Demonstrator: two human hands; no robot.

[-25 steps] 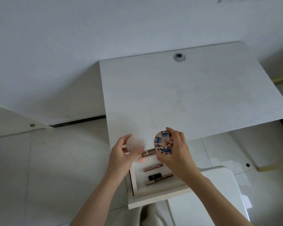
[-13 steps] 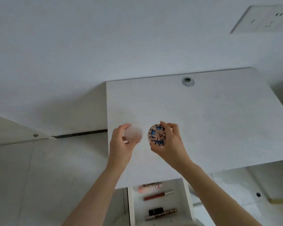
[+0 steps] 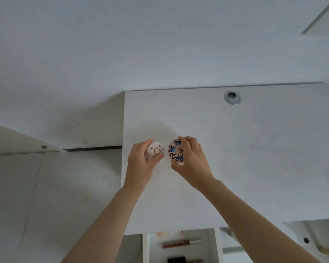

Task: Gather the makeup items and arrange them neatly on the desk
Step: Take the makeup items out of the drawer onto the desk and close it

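Over the left part of the white bench (image 3: pixel 254 168), close together but apart: two round makeup compacts, one in each hand.

Item 1. Left hand (image 3: pixel 140 164): fingers and thumb curled round a pale compact (image 3: pixel 156 150). Its lid is white with small red dots and a ringed centre, and faces the camera.

Item 2. Right hand (image 3: pixel 191 160): fingertips pinch the rim of a patterned compact (image 3: pixel 176 151). Its lid is blue and pink with dark toothed edging, and it is tilted on edge. Whether either compact touches the bench cannot be told.

Handling: the step in hand appears to be setting both down. Level the tilted one first. Lower both lid-up, side by side with an even gap, well in from the left edge. Release only once each sits flat, since round cases are likely to roll or slide.

Remaining stock: an open drawer (image 3: pixel 145 249) under the front edge holds a lip gloss tube (image 3: pixel 180 243), a black case (image 3: pixel 176 260) and a peach-coloured item (image 3: pixel 168 233) mostly hidden by the bench. Gathering is judged unfinished.

Writing: the tube reads "COLORKEY". Nothing is legible on the compacts.

Fixture: a metal cable grommet (image 3: pixel 232 97) at the back of the bench.
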